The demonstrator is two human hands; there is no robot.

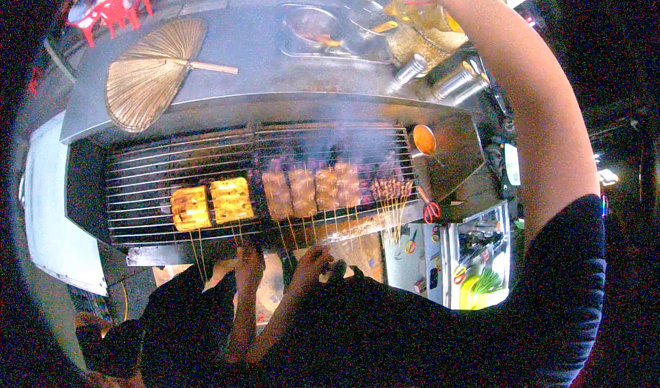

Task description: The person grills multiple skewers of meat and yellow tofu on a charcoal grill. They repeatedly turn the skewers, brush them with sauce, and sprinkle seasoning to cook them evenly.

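Note:
My right arm, in a dark sleeve, rises along the right side and leaves at the top edge; my right hand is out of view. Two bare hands are low at the grill's near edge, one by the skewers of yellow grilled slabs (232,200), one below the skewers of pale brown meat (302,193). Which of them is my left hand, and which a co-worker's, I cannot tell; their fingers are partly hidden. The skewers lie across the metal grill grate (139,182), their sticks pointing to the near side. Thin meat skewers (392,189) are bunched at its right end, in smoke.
A palm-leaf hand fan (149,73) lies on the steel counter (247,78) beyond the grill. Metal trays and canisters (456,81) stand at the back right. Right of the grate are an orange-brown round thing (424,139) and red-handled scissors (431,211). Dark-clothed bodies fill the near side.

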